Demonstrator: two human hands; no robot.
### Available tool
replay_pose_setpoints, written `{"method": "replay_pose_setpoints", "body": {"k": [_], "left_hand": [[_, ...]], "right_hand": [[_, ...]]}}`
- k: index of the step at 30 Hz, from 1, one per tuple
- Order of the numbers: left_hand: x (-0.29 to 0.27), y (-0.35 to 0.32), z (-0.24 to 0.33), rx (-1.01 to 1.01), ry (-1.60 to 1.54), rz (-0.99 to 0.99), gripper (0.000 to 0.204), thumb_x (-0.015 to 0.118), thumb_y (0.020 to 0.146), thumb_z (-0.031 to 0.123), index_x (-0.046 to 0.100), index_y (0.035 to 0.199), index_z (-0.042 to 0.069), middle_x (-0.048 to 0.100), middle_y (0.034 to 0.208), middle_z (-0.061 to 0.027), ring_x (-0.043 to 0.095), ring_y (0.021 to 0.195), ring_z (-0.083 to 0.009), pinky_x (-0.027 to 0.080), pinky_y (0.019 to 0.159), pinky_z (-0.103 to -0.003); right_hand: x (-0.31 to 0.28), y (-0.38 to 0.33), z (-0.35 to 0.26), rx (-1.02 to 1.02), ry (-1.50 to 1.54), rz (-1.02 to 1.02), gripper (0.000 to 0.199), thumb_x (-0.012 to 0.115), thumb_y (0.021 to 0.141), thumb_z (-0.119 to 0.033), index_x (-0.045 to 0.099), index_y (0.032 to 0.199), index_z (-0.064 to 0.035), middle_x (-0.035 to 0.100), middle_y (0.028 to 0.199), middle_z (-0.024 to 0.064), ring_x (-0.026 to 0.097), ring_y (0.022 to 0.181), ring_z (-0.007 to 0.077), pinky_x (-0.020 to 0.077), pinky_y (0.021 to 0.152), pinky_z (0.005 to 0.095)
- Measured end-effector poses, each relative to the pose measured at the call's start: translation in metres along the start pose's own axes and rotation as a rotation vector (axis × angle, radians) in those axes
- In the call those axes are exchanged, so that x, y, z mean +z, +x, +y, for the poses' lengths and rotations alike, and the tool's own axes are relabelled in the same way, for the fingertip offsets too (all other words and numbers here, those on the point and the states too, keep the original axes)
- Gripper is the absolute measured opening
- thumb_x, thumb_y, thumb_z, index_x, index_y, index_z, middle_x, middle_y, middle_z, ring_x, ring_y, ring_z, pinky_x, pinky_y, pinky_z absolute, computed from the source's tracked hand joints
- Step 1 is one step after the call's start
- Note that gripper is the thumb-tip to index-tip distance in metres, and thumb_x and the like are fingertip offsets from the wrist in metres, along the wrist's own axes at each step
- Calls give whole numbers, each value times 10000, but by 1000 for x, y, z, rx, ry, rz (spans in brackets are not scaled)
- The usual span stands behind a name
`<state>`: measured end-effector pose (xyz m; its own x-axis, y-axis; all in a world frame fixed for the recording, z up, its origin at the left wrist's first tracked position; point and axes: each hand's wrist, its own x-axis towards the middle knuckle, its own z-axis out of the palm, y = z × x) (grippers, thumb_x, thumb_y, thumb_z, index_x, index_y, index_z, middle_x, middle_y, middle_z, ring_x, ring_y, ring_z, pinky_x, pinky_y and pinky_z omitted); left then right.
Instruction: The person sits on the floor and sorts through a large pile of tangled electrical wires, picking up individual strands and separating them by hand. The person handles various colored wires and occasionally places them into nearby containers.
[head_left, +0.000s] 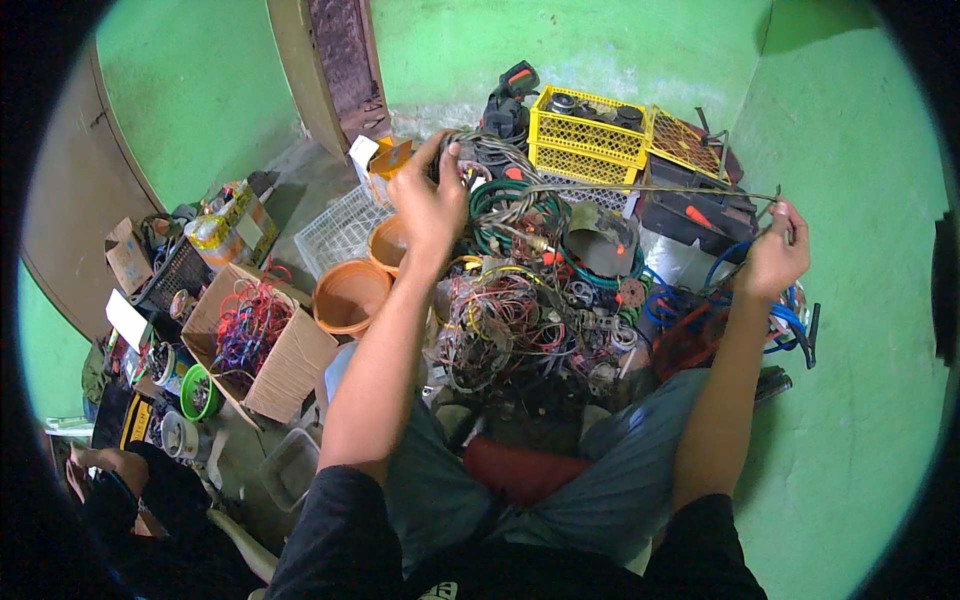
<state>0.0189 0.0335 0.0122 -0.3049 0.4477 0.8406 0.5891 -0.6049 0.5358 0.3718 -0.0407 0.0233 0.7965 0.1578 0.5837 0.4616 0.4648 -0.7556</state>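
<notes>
My left hand [432, 205] is raised over the heap, its fingers closed on a grey-black cable bundle [506, 153]. Loose loops of that bundle hang to the right of the fist. From it a single dark strand [660, 188] runs almost straight across to my right hand [776, 258], which pinches the far end. A short tip sticks up above the right fingers. Below both hands lies a tangled pile of thin wires [490, 330] in red, yellow and black. A coiled green hose or cable [492, 238] sits just under the bundle.
Yellow crates [588, 135] stand at the back beside a black toolbox [690, 212]. Orange pots [352, 297] and a carton of coloured wires [275, 365] are on the left. Blue cable [660, 300] lies at right. Another person's arm [125, 465] shows at lower left.
</notes>
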Motion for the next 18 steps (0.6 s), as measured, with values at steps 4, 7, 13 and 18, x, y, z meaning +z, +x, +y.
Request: {"method": "replay_pose_setpoints", "body": {"k": [4,7,13,18], "left_hand": [[-12,18,-41,-175,-44,80,238,624,900,136,690,1065,-23,711,887,-195,693,810,-230,514,745,-351],[-25,25,-44,-306,15,100,284,625,919,162,673,1119,-33,720,964,-168,669,858,-171,506,795,-321],[-11,11,-45,-205,-15,76,248,638,890,136,686,1058,-39,706,892,-224,702,809,-276,509,752,-374],[5,-4,-32,-257,-199,9,252,627,890,129,681,1072,-36,704,900,-229,694,816,-235,508,776,-360]], "right_hand": [[-22,33,25,126,125,158,181,608,890,-74,657,1023,40,673,932,119,625,843,185,483,776,304],[-33,50,55,163,117,237,164,602,884,-68,670,992,36,675,958,117,623,860,187,483,792,301],[-12,25,75,-93,-337,-497,181,632,892,-135,690,985,9,694,898,60,619,788,152,490,743,275],[37,-71,7,-289,-151,-913,208,634,915,-187,679,972,8,701,862,102,645,800,147,502,748,294]]}}
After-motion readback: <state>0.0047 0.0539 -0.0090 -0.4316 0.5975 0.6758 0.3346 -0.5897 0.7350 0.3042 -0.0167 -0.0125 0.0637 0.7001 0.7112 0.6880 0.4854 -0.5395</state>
